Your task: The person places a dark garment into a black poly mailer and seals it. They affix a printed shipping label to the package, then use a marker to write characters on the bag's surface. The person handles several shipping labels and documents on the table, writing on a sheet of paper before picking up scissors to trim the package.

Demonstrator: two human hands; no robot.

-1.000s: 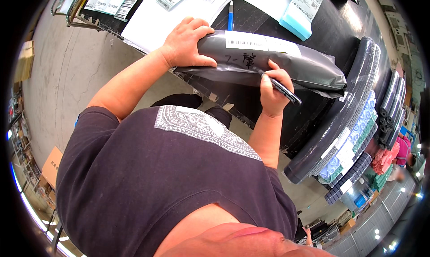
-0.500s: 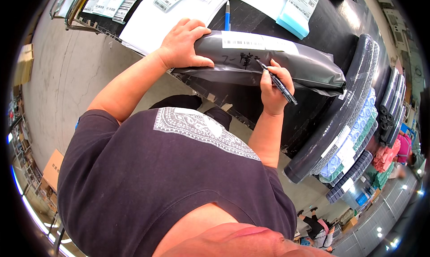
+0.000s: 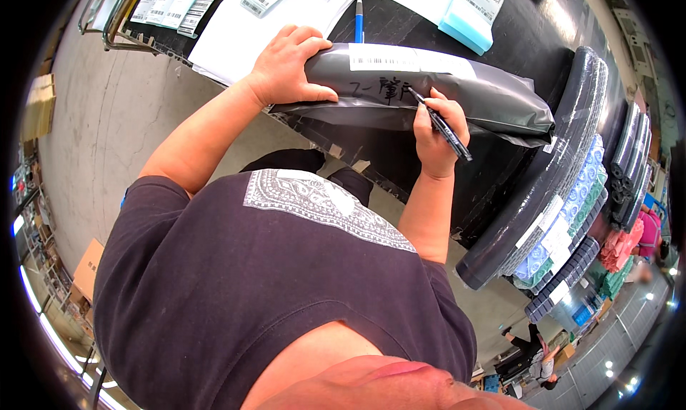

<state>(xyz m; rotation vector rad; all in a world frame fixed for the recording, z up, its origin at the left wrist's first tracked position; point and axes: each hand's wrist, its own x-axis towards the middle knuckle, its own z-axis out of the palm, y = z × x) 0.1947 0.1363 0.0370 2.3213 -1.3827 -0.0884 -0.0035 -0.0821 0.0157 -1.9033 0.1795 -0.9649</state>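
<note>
A long grey plastic-wrapped package (image 3: 493, 99) lies along the near edge of the black table, with a white barcode label (image 3: 386, 58) on its upper side and black handwriting below that. My left hand (image 3: 289, 67) grips its left end, thumb on the front face and fingers over the top. In my right hand (image 3: 439, 135) is a black marker (image 3: 449, 135), held like a pen. Its tip touches the package at the right end of the handwriting.
Behind the package, a blue pen (image 3: 359, 24) lies beside white paper sheets (image 3: 236, 42). Light-blue labels (image 3: 468, 24) are stacked farther right. Printed labels (image 3: 175, 8) sit at the far left. Wrapped dark rolls (image 3: 543, 174) border the right side. Another person (image 3: 532, 356) is far off.
More black strokes stand at the right end of the handwriting. The marker tip has shifted slightly up. My left hand keeps its hold on the package.
</note>
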